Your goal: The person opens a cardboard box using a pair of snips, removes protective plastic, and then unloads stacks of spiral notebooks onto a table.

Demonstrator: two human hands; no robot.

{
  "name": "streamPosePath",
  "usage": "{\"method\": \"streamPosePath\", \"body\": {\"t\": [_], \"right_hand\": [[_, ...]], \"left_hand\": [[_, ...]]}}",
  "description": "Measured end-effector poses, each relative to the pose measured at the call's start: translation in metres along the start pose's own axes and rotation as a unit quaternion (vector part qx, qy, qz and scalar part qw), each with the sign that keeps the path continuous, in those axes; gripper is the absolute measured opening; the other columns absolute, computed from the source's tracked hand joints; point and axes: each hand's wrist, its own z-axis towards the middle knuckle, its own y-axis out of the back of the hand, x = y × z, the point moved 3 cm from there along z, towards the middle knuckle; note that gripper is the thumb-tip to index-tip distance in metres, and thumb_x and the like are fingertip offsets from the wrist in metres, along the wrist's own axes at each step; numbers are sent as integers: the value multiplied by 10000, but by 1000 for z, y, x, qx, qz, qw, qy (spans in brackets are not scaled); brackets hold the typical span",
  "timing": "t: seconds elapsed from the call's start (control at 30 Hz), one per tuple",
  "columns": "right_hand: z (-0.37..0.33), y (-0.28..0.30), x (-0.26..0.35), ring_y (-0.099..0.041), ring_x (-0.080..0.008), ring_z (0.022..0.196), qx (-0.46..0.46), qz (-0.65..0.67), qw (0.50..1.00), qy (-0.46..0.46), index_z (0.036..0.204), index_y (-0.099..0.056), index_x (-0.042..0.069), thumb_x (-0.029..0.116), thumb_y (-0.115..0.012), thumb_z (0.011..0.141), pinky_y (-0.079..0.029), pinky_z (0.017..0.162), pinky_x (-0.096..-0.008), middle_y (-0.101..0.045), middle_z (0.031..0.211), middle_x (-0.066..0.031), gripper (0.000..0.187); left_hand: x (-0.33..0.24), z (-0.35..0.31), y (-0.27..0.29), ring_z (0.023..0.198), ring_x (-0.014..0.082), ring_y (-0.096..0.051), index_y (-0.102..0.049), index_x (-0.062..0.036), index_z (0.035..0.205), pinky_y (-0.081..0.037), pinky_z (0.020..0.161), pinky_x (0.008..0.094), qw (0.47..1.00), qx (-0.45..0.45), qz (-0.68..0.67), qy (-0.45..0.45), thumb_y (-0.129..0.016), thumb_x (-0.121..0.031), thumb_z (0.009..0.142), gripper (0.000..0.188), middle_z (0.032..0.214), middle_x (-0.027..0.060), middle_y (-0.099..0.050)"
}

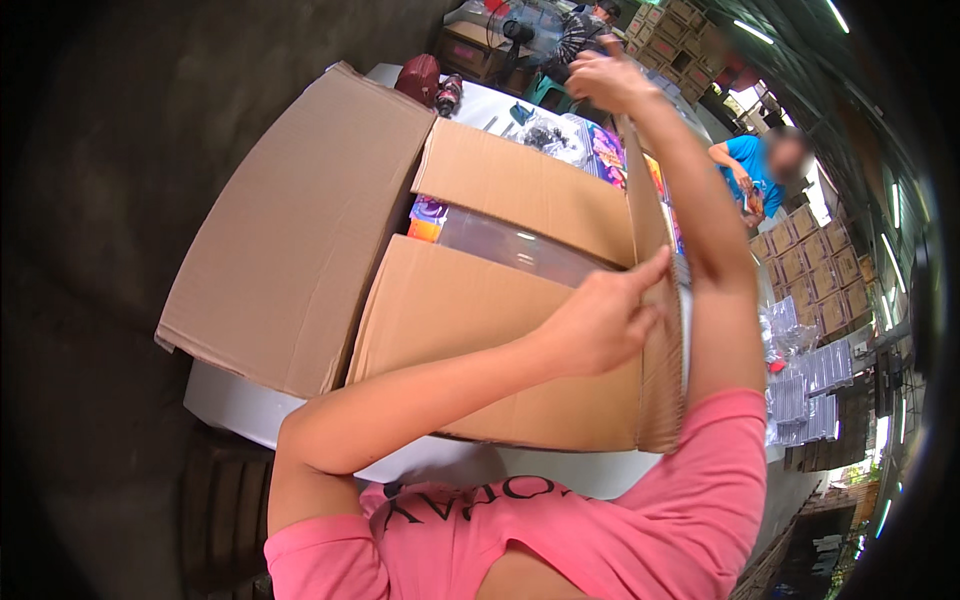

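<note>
A large brown cardboard box [480,330] lies on the table in front of me, with its far and near flaps folded inward. Through the gap between them shows something clear and shiny [515,245], with a colourful printed package [428,217] at its left end. The right flap [660,380] stands up. My left hand [605,325] rests against that flap's inner face, index finger stretched out and the other fingers bent. Beyond the flap's far end, my right hand [612,80] is raised with its fingers apart, holding nothing visible. A wide cardboard panel [300,235] spreads out to the left.
Behind the box are a clear plastic bag [555,138], printed packages [607,155], a dark bottle [449,95] and a dark red item [418,80]. A fan [518,35] stands farther back. At the right are a person in blue [755,170], stacked cartons [815,265] and bundled flat packs [805,395].
</note>
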Motion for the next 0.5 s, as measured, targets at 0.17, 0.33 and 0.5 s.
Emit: {"method": "streamPosePath", "body": {"t": [0.17,0.33,0.5], "right_hand": [[-110,29,-23,-559,-278,984,-63,70,971,-219,1080,-556,117,146,-421,870,-437,810,-395,-590,1035,-76,251],[-354,-50,-19,-542,-421,883,-175,117,890,-403,998,-543,26,292,-346,938,-434,757,-463,-590,934,-222,336],[-579,-182,176,-574,-337,958,-1,310,678,-667,1040,-557,59,285,-369,920,-449,800,-422,-590,1067,-180,319]], "left_hand": [[20,-16,-44,1326,425,-174,-92,-12,1420,-180,1092,420,980,61,166,-94,-434,-537,878,829,1448,237,-168],[7,5,-116,1335,407,-178,-106,21,1408,-225,1056,509,943,88,304,-104,-430,-680,792,988,1464,233,-117],[74,35,-195,1360,269,-191,-309,-156,1393,-191,1014,608,758,363,541,-38,-517,-659,731,858,1481,43,-209]]}}
